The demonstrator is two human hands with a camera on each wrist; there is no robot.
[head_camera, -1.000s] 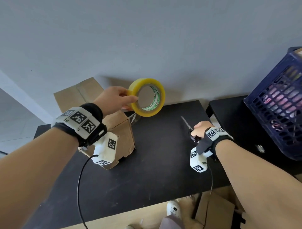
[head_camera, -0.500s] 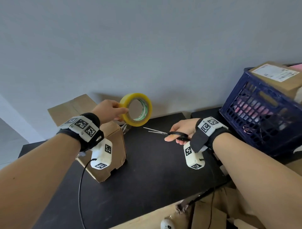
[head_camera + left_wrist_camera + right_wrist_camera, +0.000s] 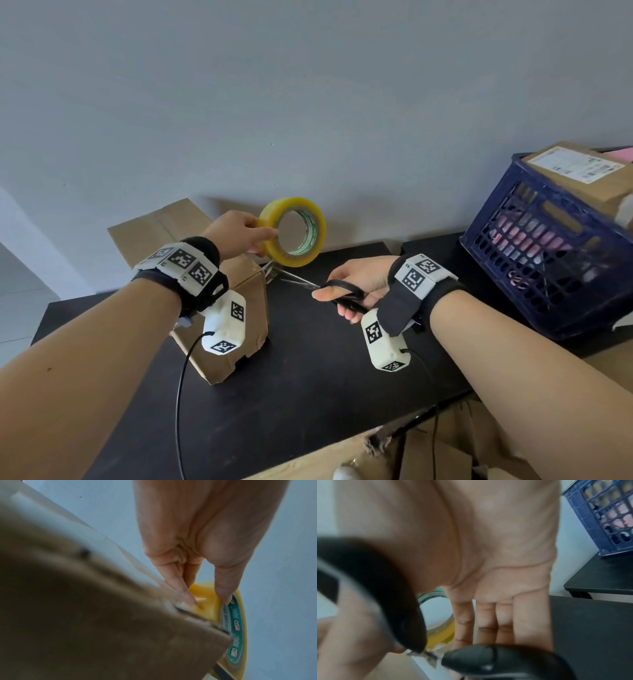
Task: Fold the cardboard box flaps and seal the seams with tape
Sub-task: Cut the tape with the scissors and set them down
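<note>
Two hands work above the black table, and the coming cut turns on the short stretch of clear tape strip that runs from the tape roll down to the top right corner of the cardboard box. The left hand holds the roll up in the air just over that corner, thumb and fingers pinched on its yellow rim; the left wrist view shows the fingertips pressed on the band and the thumb at the green inner core. The roll stands on edge with its open centre facing the person and a little to the right. The right hand grips the scissors, thumb through one black loop and fingers curled through the other. Their long axis lies nearly level, pointing left and slightly away, toward the strip, so the blades meet it roughly crosswise. The blades look slightly parted, with their tips at or just beside the strip; I cannot tell whether they touch it. The box sits on the left part of the table, its long side running away from the person, under the left wrist. I judge the right hand is the one to act, closing the blades while the left keeps the strip taut.
</note>
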